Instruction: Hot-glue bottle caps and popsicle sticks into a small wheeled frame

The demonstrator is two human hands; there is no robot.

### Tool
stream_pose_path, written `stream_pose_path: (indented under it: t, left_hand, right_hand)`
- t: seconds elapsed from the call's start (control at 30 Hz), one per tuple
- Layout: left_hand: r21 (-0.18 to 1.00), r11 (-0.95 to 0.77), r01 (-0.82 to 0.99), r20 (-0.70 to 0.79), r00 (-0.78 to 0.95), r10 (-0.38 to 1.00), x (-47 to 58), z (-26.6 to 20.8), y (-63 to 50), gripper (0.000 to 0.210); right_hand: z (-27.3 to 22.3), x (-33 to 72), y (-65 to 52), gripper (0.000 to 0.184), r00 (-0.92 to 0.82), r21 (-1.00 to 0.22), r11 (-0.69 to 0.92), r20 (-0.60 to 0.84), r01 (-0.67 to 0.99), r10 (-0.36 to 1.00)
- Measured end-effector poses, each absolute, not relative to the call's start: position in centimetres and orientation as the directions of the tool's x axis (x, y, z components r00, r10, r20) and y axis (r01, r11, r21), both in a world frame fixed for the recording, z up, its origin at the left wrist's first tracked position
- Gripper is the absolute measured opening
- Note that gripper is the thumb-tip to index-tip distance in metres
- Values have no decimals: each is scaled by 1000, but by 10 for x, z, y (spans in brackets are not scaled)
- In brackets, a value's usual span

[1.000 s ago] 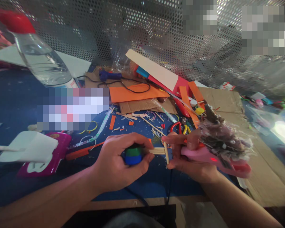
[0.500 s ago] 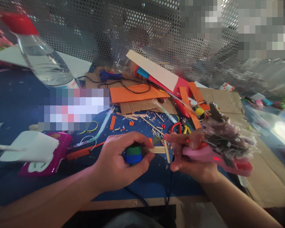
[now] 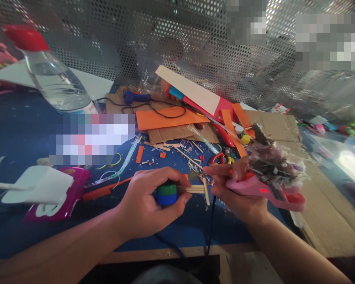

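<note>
Gripping the green-and-blue stacked caps (image 3: 167, 193) in my left hand (image 3: 149, 203), I have the fingers wrapped tight around them, with a bundle of wooden sticks (image 3: 195, 189) jutting out to the right from them. My right hand (image 3: 239, 191) is clamped on a pink hot glue gun (image 3: 264, 189), its red light on, its body caked in old glue and scraps; the nozzle end is hidden behind my fingers, so I cannot tell whether it touches the sticks. The two hands sit close together just above the blue tabletop (image 3: 23, 130), near its front edge.

As I judge it, the main risk is a burn: my right fingertips lie just beside the short cross stick (image 3: 206, 191), where hot glue would land. A loose squeeze could also let the sticks splay or slip from the caps. The gun's black cord (image 3: 210, 221) hangs down between my forearms and could snag.

Around me, a clear water bottle with a red cap (image 3: 53, 79) stands tilted at far left, and a magenta case (image 3: 68, 193) lies near my left forearm. Behind are orange paper sheets (image 3: 165, 117), cardboard (image 3: 275, 126), a blue tool with a cable (image 3: 134, 96), red-handled pliers (image 3: 217, 157) and scattered splinters, all crowding the space past my hands
</note>
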State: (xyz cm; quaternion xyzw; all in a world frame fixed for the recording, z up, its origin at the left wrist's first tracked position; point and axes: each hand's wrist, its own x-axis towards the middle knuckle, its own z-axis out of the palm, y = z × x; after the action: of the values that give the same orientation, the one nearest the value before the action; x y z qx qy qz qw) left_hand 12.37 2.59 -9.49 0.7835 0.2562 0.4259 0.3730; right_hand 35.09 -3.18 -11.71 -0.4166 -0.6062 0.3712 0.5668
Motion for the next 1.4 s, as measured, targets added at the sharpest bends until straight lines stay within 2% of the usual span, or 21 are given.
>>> stream_pose_path:
  t: [0.17,0.53,0.73,1.0,1.4]
  left_hand:
    - [795,-603,70,482,532,696,123,-98,25,12]
    - [788,-612,66,489,538,687,124,-101,26,15]
    - [789,-613,52,491,548,678,123,-101,25,15]
    - [802,-596,44,481,543,688,124,-100,24,14]
    - [814,-579,36,471,541,697,124,-100,24,12]
  right_hand:
    - [-119,352,-30,32,-6,-923,380,380,63,925]
    - [-121,354,-31,32,-34,-930,341,340,135,940]
    - [-118,352,-28,31,-66,-940,336,332,62,941]
    - [-114,349,-27,39,-94,-938,345,345,-26,934]
    - [-118,352,-30,40,-108,-953,298,303,-61,947]
